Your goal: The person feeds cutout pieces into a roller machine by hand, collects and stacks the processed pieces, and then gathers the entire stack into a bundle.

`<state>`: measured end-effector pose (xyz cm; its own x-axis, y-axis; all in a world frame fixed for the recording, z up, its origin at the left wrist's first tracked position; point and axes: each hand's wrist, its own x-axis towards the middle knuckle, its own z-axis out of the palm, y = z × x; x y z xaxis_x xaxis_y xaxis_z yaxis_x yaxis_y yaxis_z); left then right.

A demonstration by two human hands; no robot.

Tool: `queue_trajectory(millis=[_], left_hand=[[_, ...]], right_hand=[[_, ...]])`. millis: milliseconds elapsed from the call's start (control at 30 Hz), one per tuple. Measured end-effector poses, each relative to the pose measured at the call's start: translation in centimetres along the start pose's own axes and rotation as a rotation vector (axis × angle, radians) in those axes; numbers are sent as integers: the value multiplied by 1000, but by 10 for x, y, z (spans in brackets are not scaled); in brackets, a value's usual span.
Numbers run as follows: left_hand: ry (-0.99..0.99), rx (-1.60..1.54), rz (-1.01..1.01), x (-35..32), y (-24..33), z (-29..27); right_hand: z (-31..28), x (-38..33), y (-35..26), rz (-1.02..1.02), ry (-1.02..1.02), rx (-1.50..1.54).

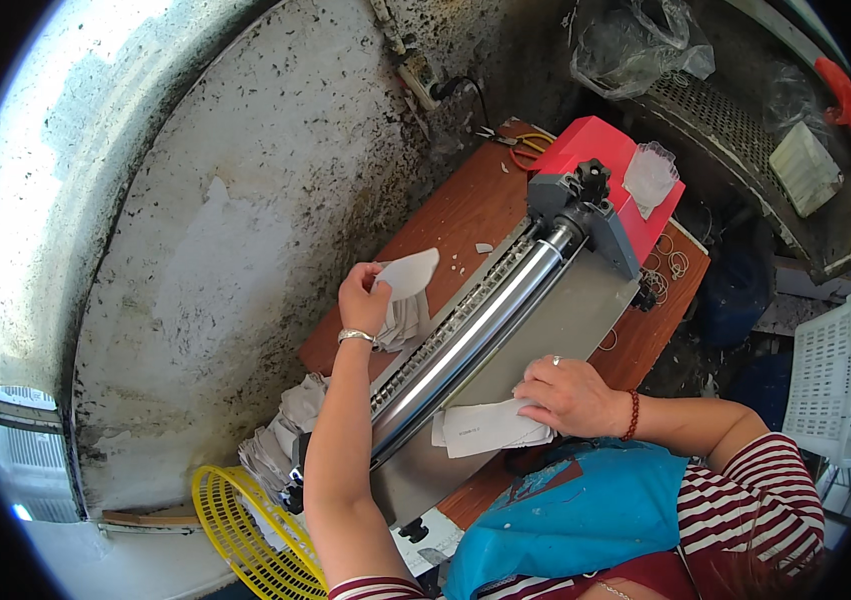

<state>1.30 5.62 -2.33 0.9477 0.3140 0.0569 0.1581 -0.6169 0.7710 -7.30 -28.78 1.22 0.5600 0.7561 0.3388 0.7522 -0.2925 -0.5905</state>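
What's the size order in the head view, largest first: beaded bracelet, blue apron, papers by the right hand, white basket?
1. Blue apron
2. White basket
3. Papers by the right hand
4. Beaded bracelet

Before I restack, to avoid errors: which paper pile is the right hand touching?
The pile on the grey plate; others lie beyond the metal roller.

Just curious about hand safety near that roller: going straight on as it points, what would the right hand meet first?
The white papers at its fingertips; beyond them, probably the shiny roller, though depth is unclear.
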Motion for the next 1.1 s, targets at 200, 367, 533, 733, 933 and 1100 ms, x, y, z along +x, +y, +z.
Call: queue_trajectory(millis=[200, 367, 533, 733, 933, 1100], left_hand=[[-128, 732, -32, -8, -26, -18], [-501, 707, -132, -15, -19, -11], [-563, 131, -128, -12, 27, 13], [-686, 118, -28, -24, 56, 37], [-414, -76, -82, -9, 27, 29], [235, -95, -29, 9, -9, -13]], right_hand=[[-10, -5, 6, 246, -73, 399], [-47, -13, 44, 776, -148, 802], [-49, 2, 57, 829, -75, 819], [-37, 12, 27, 506, 90, 161], [-13, -5, -3, -38, -113, -70], [-2, -11, -7, -41, -15, -81]])
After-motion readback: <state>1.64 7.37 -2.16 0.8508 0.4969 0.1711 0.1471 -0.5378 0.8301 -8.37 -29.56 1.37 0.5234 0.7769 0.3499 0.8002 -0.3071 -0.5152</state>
